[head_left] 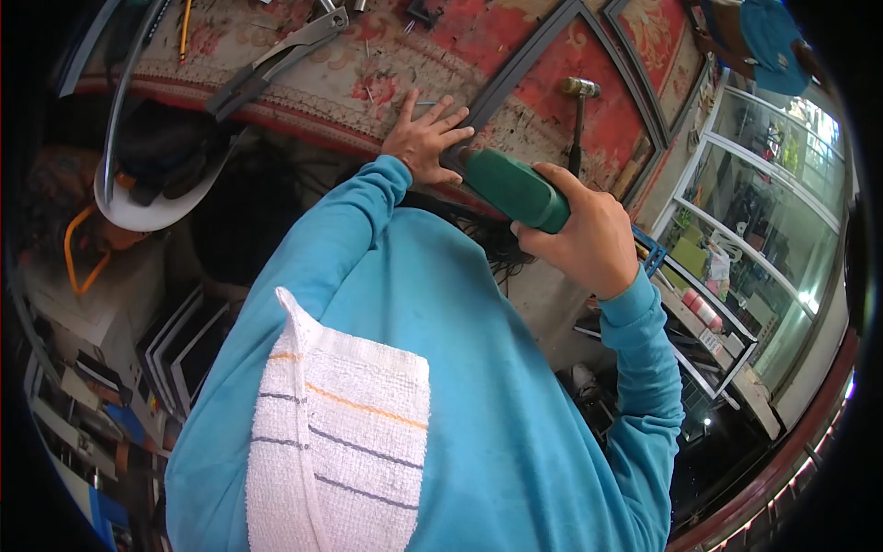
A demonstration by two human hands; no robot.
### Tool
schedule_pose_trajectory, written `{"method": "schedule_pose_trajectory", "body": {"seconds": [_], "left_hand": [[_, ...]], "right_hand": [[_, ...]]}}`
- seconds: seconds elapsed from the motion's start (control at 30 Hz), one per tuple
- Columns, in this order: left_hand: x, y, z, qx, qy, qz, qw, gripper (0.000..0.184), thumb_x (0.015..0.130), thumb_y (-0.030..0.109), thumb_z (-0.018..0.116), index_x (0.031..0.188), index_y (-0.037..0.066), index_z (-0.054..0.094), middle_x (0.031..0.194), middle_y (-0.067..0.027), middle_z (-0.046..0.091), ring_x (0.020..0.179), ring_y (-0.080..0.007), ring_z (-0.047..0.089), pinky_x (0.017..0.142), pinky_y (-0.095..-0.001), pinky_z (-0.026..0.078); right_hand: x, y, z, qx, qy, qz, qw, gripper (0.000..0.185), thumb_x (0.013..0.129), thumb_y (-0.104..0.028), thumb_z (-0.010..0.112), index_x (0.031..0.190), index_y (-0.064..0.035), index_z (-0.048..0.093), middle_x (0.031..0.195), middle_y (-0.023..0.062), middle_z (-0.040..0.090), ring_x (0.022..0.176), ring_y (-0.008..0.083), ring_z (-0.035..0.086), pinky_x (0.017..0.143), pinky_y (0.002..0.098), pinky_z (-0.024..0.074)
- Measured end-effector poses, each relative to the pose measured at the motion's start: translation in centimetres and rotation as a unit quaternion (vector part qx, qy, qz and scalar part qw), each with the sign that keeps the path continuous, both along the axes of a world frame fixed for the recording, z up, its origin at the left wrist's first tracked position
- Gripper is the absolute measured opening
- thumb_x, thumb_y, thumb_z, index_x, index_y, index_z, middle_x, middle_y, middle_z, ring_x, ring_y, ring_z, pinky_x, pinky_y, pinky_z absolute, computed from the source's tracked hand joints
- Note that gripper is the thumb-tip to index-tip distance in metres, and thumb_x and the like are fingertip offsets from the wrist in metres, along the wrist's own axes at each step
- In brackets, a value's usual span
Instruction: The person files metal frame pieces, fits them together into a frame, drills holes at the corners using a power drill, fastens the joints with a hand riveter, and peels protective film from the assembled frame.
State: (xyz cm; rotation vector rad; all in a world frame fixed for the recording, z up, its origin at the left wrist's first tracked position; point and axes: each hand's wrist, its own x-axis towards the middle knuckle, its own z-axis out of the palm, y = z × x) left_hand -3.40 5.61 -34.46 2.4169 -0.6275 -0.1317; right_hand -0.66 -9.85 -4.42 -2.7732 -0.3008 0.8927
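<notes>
My left hand [426,140] lies palm down with fingers spread on the worn red patterned carpet [340,92]. Its fingertips and thumb are beside the near end of a dark grey metal frame [515,69]. In my right hand [589,230] is a dark green oblong object [517,189] with a rounded front. Thumb and index finger grip its rear; the front points at the frame's near end beside my left hand. The object's underside is hidden, so its exact kind cannot be made out.
A hammer [579,88] rests inside the frame. A long-handled grey hand tool [276,64] and a pencil [185,29] lie left. A white curved-rim object [152,216] stands lower left. A person in blue [768,41] is far right, near glazed panels [773,175].
</notes>
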Motion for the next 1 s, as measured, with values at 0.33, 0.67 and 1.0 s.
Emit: {"method": "schedule_pose_trajectory", "body": {"seconds": [0.33,0.67,1.0], "left_hand": [[0.0,-0.06,-0.19,0.015,0.008,-0.005,1.0,0.088,0.064,0.061,0.083,0.142,0.03,0.054,0.158,0.002,0.04,0.15,-0.0261,0.027,0.122,-0.0668,0.002],[-0.08,-0.06,-0.43,-0.032,0.019,0.005,0.999,0.083,0.064,0.046,0.085,0.14,0.029,0.056,0.157,0.0018,0.042,0.15,-0.0246,0.028,0.122,-0.0661,0.002],[-0.03,0.06,-0.21,-0.014,0.024,-0.006,1.0,0.084,0.064,0.046,0.085,0.14,0.029,0.056,0.158,0.0017,0.041,0.151,-0.0253,0.027,0.121,-0.0673,0.003]], "right_hand": [[-0.1,0.2,-0.67,-0.017,0.009,0.019,1.0,0.061,0.069,-0.035,0.076,0.124,-0.0099,0.065,0.087,0.0194,0.072,0.083,0.0376,0.071,0.076,0.045,0.056],[0.15,0.38,-0.89,-0.026,0.01,0.025,0.999,0.061,0.069,-0.035,0.075,0.123,-0.0091,0.066,0.086,0.0183,0.073,0.082,0.0367,0.072,0.076,0.0445,0.0563],[0.36,0.53,-0.91,-0.032,0.012,0.021,0.999,0.061,0.068,-0.036,0.076,0.122,-0.0097,0.066,0.085,0.0184,0.073,0.081,0.037,0.071,0.075,0.0447,0.0564]]}}
